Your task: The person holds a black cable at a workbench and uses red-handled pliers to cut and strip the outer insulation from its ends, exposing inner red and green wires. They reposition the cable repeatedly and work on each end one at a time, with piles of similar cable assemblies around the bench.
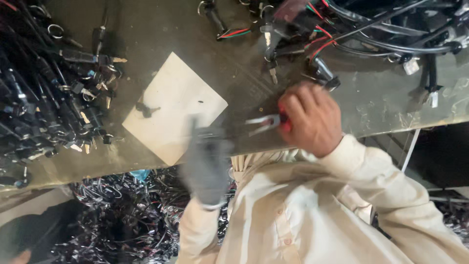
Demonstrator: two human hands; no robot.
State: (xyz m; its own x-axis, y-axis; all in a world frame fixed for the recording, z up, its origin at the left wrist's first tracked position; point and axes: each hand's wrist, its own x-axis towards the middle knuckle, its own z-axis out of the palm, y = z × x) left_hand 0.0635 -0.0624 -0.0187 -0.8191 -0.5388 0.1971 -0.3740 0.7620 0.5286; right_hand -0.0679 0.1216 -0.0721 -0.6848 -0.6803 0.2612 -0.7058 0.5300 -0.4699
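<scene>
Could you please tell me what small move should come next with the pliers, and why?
Probably hold the gloved left hand steady: it is blurred and lies just beside the metal tips of the pliers, which the right hand grips by red handles.

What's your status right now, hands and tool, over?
Right hand gripping red-handled pliers. Left hand, grey glove, blurred at the table edge. Cream card and cable piles close by.

Board [176, 105] on workbench [381, 102], between cable heaps [44, 98]
</scene>
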